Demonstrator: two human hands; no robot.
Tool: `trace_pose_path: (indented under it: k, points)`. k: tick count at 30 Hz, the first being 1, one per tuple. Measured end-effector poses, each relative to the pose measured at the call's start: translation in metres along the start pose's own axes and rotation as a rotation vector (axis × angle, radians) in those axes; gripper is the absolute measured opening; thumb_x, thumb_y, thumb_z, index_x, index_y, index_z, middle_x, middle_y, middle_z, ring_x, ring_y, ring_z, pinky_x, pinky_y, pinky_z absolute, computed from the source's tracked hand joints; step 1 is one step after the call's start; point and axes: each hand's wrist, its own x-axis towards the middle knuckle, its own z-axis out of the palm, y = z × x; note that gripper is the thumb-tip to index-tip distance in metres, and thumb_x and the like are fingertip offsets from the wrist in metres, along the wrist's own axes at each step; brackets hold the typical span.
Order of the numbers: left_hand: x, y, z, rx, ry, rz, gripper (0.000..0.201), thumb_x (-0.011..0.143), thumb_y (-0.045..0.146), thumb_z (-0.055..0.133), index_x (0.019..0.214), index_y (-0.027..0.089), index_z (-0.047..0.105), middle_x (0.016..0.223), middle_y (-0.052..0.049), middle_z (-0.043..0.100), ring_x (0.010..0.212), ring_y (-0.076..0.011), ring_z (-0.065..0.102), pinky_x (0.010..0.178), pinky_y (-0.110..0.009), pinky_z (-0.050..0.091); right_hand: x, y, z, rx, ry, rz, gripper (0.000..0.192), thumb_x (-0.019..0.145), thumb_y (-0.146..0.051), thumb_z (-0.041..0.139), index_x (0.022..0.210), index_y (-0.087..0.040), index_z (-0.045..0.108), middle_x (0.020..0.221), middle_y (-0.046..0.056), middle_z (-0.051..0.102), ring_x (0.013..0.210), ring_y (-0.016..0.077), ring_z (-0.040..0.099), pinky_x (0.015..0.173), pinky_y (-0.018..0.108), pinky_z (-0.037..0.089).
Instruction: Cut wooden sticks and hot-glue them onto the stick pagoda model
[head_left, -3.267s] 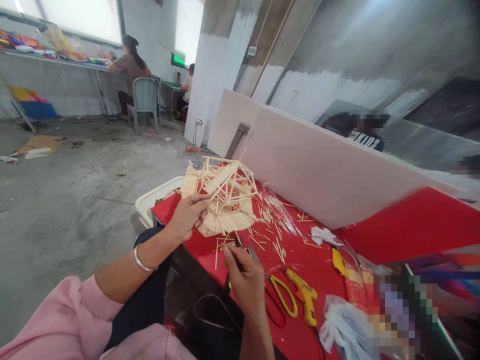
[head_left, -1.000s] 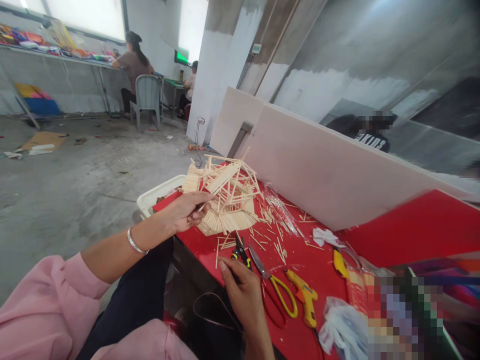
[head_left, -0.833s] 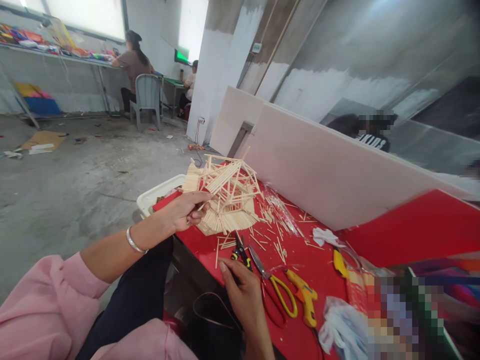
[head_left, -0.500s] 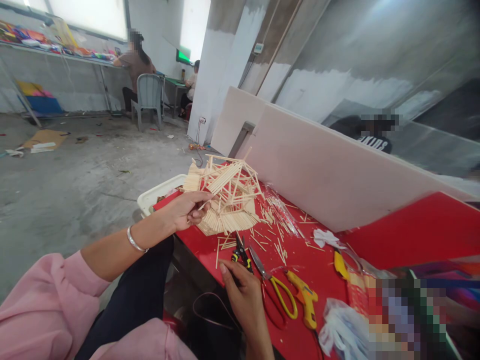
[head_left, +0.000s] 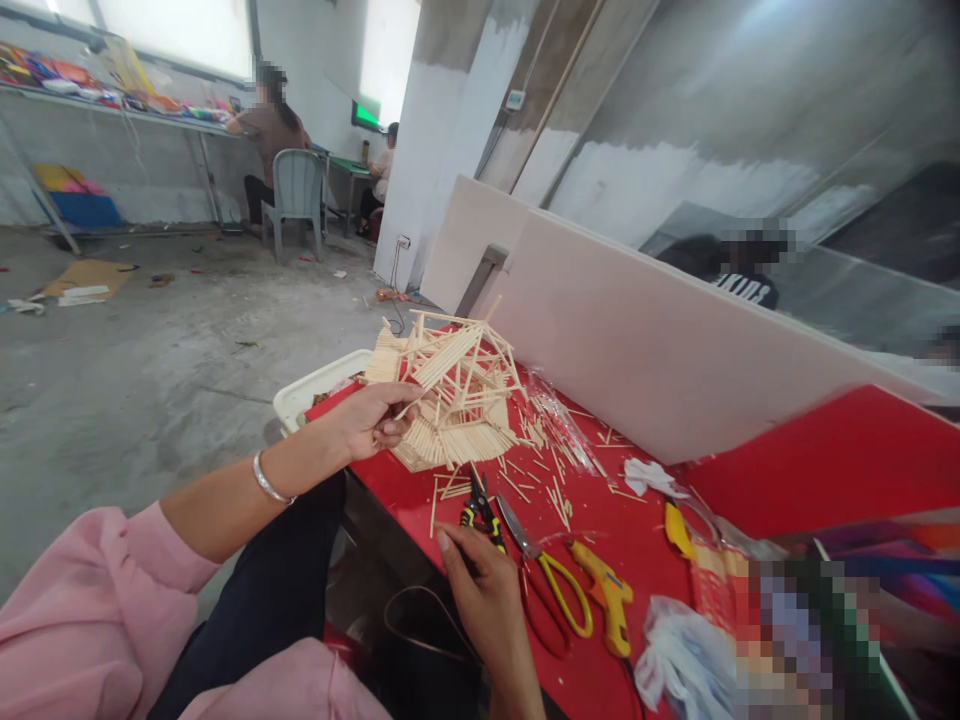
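Observation:
A tilted model built of thin wooden sticks (head_left: 457,390) stands on the red table (head_left: 817,460). My left hand (head_left: 371,420) grips its near left edge, thumb on top, with a silver bangle on that wrist. My right hand (head_left: 484,590) lies lower at the table's near edge, fingers curled over the handles of small black-and-yellow cutters (head_left: 478,503). The cutter jaws point toward the model and stop just short of it. Loose cut sticks (head_left: 551,470) lie scattered between model and tools.
Yellow-handled scissors (head_left: 551,585) and a yellow glue gun (head_left: 609,605) lie right of my right hand. A crumpled tissue (head_left: 646,476), a plastic bag (head_left: 675,665), a white tray (head_left: 315,392) and an upright white board (head_left: 660,340) surround them. Two people sit at far benches.
My right hand has dropped from beside the model's base to the table's near edge, laying the cutters down. My left hand keeps its hold on the model.

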Motion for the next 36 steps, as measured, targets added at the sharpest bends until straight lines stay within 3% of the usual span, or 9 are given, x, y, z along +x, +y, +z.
trace_pose_path:
  k: [36]
  points:
    - [0.0004, 0.0013, 0.0005, -0.028, -0.022, -0.018, 0.014, 0.082, 0.014, 0.058, 0.069, 0.016, 0.052, 0.054, 0.003, 0.055, 0.03, -0.001, 0.03, 0.028, -0.013, 0.015, -0.0049, 0.0078, 0.0043, 0.03, -0.015, -0.007, 0.022, 0.091, -0.032, 0.056, 0.095, -0.023, 0.075, 0.089, 0.004, 0.075, 0.08, 0.0173, 0.07, 0.073, 0.025, 0.054]
